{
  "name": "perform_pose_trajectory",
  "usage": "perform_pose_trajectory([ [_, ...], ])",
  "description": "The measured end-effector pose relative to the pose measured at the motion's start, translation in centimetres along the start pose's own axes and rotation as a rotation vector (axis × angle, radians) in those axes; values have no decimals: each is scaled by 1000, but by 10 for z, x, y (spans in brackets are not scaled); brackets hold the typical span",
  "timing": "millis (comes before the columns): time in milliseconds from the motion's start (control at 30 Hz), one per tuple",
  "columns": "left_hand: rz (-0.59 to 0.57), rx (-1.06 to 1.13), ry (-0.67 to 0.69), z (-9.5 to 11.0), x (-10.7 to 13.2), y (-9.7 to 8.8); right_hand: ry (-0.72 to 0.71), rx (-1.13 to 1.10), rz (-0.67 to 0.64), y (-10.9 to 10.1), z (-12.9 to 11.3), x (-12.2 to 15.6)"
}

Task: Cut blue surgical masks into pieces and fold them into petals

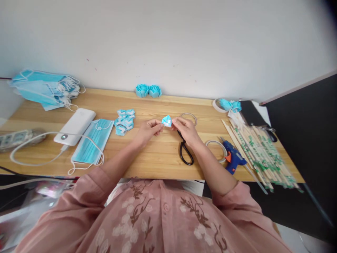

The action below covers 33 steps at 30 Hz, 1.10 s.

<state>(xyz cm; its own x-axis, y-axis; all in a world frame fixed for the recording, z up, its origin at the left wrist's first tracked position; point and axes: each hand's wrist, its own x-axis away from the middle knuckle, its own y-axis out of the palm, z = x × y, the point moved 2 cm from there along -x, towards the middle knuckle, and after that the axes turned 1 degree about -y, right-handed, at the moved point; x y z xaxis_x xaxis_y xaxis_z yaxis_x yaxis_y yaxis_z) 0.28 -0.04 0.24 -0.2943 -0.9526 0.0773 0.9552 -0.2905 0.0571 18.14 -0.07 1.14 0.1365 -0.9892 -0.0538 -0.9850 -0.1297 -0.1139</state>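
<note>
Both my hands meet above the middle of the wooden table. My left hand and my right hand each pinch one side of a small folded blue piece of mask fabric held between them. Black scissors lie on the table just under my right wrist. A small pile of folded blue pieces sits to the left of my left hand.
A blue face mask and a white power bank with cable lie at left, a stack of masks at the far left. Two blue fabric flowers stand by the wall. A blue glue gun and wrapped chopsticks lie at right.
</note>
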Motion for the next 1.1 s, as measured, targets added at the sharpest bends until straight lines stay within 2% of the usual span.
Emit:
perform_pose_trajectory([
  [300,41,4,4,-3,-2,-2,9,106,-27,2,-4,3],
  [567,69,13,35,3,-1,-2,10,147,-102,5,0,3],
  [900,84,-2,10,2,-1,-2,17,83,-2,1,1,0],
  [1100,113,9,26,1,-2,-4,9,42,-12,1,7,0],
])
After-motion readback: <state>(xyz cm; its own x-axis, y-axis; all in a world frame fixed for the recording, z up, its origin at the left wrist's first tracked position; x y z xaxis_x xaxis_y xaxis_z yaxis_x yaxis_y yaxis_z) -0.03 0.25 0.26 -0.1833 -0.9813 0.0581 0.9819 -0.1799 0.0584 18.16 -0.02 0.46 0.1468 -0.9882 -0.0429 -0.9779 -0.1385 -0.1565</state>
